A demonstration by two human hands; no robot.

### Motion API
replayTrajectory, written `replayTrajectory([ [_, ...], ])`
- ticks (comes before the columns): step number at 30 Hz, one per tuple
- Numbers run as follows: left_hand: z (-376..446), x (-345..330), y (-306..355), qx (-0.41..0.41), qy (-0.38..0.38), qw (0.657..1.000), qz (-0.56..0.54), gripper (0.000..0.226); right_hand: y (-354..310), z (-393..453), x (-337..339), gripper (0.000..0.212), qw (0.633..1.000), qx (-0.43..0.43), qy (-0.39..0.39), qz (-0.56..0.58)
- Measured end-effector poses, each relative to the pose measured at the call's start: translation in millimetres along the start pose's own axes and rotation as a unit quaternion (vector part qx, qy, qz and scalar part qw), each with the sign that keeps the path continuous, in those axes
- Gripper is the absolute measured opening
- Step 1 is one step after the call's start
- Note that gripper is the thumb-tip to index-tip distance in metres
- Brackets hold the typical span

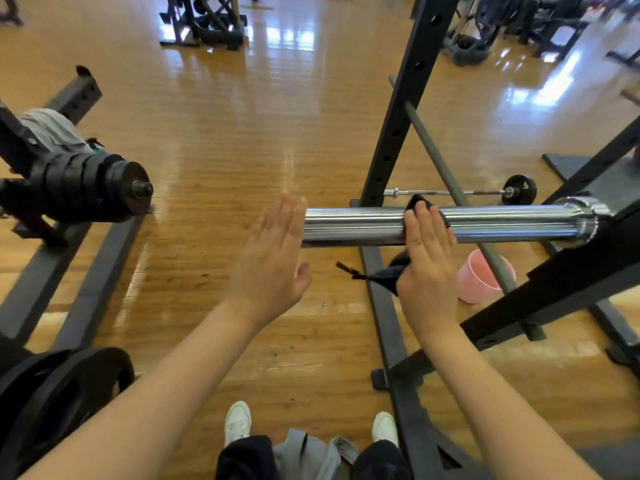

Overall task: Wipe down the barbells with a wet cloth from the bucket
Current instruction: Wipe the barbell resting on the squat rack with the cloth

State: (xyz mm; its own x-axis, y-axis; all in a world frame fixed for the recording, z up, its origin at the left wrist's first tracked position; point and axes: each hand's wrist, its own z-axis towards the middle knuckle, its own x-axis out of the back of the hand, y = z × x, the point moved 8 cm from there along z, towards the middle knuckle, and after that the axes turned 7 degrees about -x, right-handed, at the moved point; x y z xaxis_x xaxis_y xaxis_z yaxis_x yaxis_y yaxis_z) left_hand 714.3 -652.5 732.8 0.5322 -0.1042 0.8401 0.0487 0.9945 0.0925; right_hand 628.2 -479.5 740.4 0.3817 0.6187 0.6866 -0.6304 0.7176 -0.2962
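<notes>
At about three o'clock of centre, your right hand [427, 268] wraps the dark cloth [391, 275] over the chrome barbell sleeve [502, 221], grasping it so the wet fabric hugs the curve. Your left hand [273, 261] hangs released at the sleeve's free end. The pink bucket [479, 275] waits at four o'clock, near for re-wetting.
</notes>
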Motion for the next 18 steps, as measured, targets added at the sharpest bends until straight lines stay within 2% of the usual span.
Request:
replayTrajectory([
  [2,6,-3,6,-0.018,0.005,0.999,0.033,0.099,32,3,12,0.058,0.997,-0.069,0.020,-0.023],
  [4,12,-1,8,-0.023,0.028,0.998,0.046,0.104,30,6,17,0.062,0.993,-0.114,0.033,-0.020],
  [5,14,0,8,-0.025,0.040,0.997,0.054,0.102,13,8,13,0.061,0.994,-0.105,0.028,-0.014],
  [8,16,1,9,-0.018,0.062,0.995,0.070,0.095,-70,8,-10,0.051,0.999,0.021,-0.020,0.015],
  [11,16,-3,7,-0.016,0.068,0.995,0.069,0.088,-99,10,-21,0.050,0.996,0.050,-0.057,0.056],
  [15,20,-3,3,-0.024,0.083,0.993,0.079,0.079,-69,11,-12,0.046,0.994,0.069,-0.063,0.057],
  [18,19,-1,5,-0.005,0.105,0.992,0.063,0.064,-8,23,9,0.050,0.998,0.000,-0.039,0.039],
])
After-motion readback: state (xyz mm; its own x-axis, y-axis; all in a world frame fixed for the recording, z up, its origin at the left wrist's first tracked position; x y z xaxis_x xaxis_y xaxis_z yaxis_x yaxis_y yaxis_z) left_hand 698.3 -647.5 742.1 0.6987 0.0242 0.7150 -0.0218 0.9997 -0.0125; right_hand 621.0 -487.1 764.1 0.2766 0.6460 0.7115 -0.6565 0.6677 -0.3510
